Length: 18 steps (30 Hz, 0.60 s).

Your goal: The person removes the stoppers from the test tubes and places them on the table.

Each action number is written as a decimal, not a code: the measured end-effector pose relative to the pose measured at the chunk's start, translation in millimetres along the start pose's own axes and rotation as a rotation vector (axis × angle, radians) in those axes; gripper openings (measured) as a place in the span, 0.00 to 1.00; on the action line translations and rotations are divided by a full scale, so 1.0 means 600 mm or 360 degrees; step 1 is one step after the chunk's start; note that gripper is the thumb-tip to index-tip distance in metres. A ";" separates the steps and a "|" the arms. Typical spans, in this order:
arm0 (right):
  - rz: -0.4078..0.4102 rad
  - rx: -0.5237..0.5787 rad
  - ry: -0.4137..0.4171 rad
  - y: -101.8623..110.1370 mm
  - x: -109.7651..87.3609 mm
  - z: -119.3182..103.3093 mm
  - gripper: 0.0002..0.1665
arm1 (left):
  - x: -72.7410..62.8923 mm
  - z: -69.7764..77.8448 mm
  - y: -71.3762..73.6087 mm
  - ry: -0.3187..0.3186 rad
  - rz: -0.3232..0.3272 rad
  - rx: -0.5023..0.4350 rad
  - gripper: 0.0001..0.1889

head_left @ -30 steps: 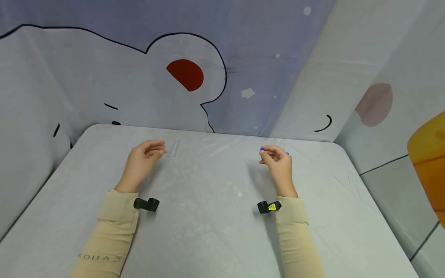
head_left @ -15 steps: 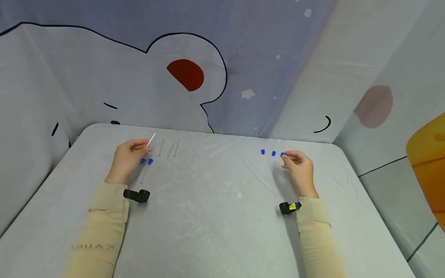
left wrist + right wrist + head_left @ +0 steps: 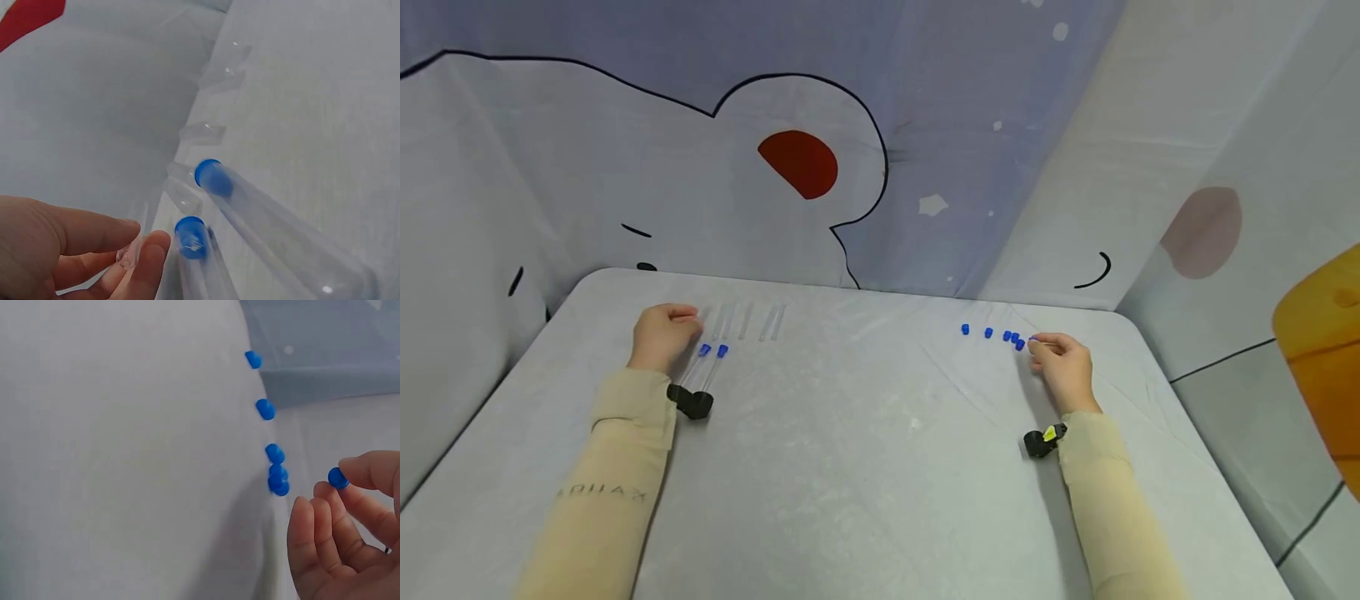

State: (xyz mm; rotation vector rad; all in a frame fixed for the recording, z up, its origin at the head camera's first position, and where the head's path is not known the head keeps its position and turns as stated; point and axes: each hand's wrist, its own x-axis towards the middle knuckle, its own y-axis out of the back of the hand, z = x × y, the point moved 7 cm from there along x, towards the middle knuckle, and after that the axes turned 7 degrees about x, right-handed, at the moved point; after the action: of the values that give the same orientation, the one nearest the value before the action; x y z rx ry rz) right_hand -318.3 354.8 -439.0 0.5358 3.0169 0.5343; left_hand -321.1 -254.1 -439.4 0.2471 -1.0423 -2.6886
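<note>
In the left wrist view my left hand (image 3: 94,250) pinches a clear test tube (image 3: 129,256) between thumb and fingers. Just right of this hand lie two clear tubes with blue stoppers, one stoppered tube (image 3: 294,231) slanting toward the near side and another stoppered tube (image 3: 203,275) beside it. Beyond them, several unstoppered tubes (image 3: 746,320) stretch in a row to the right. Over on the right side of the table, my right hand (image 3: 1063,371) holds a small blue stopper (image 3: 338,478) between thumb and forefinger. Left of that hand sits a row of loose blue stoppers (image 3: 265,409).
A white-covered table (image 3: 850,467) lies under both hands. Its far edge meets a printed cloth backdrop (image 3: 700,192) with a red shape on it. More hanging cloth (image 3: 1210,317) closes off the right side.
My left hand has moved left with the tube, uncovering more unstoppered tubes. The two stoppered tubes came into sight. My right hand has shifted right along the row, revealing the loose stoppers.
</note>
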 end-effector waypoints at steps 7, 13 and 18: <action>-0.0019 -0.0107 -0.0147 -0.009 0.013 0.014 0.17 | 0.005 -0.004 -0.003 0.0033 0.0055 0.0086 0.20; -0.0011 -0.0197 -0.0228 -0.012 0.024 0.013 0.16 | 0.001 0.004 -0.002 -0.0041 0.0103 0.0148 0.20; 0.0007 -0.0357 -0.0260 -0.014 0.033 0.015 0.15 | 0.002 0.005 -0.004 -0.0106 0.0131 0.0198 0.20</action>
State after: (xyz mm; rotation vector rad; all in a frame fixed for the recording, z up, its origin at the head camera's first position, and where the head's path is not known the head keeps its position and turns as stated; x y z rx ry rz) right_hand -339.0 357.0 -449.7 0.5426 2.7564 0.7761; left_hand -323.3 -250.8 -438.8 0.1346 -1.2135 -2.5787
